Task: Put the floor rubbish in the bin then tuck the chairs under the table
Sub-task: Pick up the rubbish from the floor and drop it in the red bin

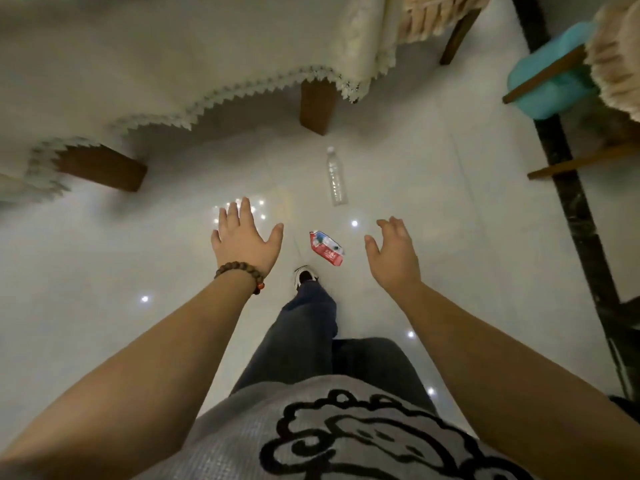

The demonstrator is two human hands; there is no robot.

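Both hands hung empty with fingers spread, left hand (244, 237) and right hand (394, 251) either side of the crumpled red-and-white carton (327, 248); beyond the carton lay the clear plastic bottle (336, 178).

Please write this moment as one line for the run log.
left hand: open, empty | right hand: open, empty | red carton, clear bottle: on floor

Glossy pale tiled floor (398, 174), clear plastic bottle (336, 178) lying flat, crumpled red wrapper (326, 248) nearby.
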